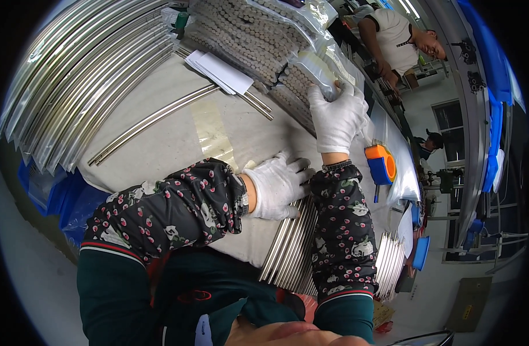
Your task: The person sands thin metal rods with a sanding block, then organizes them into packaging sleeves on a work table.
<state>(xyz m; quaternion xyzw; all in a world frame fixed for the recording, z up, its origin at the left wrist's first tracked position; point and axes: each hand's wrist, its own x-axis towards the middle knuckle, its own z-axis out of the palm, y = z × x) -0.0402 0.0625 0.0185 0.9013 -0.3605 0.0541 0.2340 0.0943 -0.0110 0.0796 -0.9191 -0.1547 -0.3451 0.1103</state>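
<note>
My left hand (279, 185), in a white glove, lies with fingers stretched out over the far ends of a row of thin shiny metal rods (290, 248). My right hand (338, 118), gloved too, reaches farther out, its thumb and fingers closed on the edge of a clear plastic bag (317, 74). That bag lies against stacked, plastic-wrapped bundles of rods (241, 40), whose round ends face me. Part of the row of rods is hidden under my right forearm.
Long bagged metal tubes (86, 75) fill the left side. Loose rods (155, 124) and white paper slips (220, 72) lie mid-table. An orange and blue tape dispenser (381, 164) sits right of my right hand. Another person (391, 43) stands at the far right.
</note>
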